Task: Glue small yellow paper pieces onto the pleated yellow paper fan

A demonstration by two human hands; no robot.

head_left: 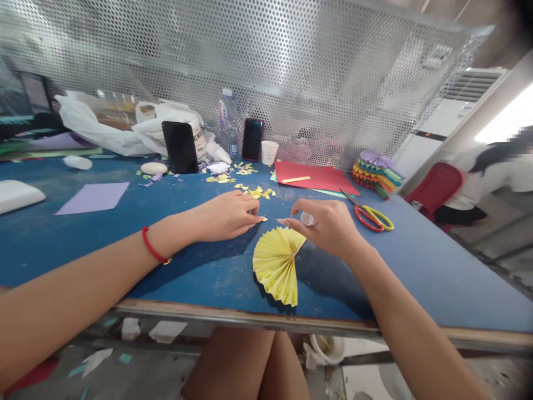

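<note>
A yellow pleated paper fan (275, 264) lies spread on the blue table near its front edge, its upper right corner beside my right hand. My left hand (227, 215), with a red cord bracelet at the wrist, is closed above the table, a small yellow paper scrap (265, 219) at its fingertips. Curled fingers of my right hand (331, 225) hold a small white cylinder (307, 219); only its round end shows, so its kind is unclear. Several cut yellow scraps (260, 193) lie just beyond my left hand.
Scissors (373, 216) with red and yellow handles lie at right, near stacked colored pleated paper (377, 173). Red sheets (316, 176), a paper cup (269, 151), two phones (180, 147), a bottle (228, 122) and plastic bags (108, 125) stand behind. Purple paper (94, 198) lies left.
</note>
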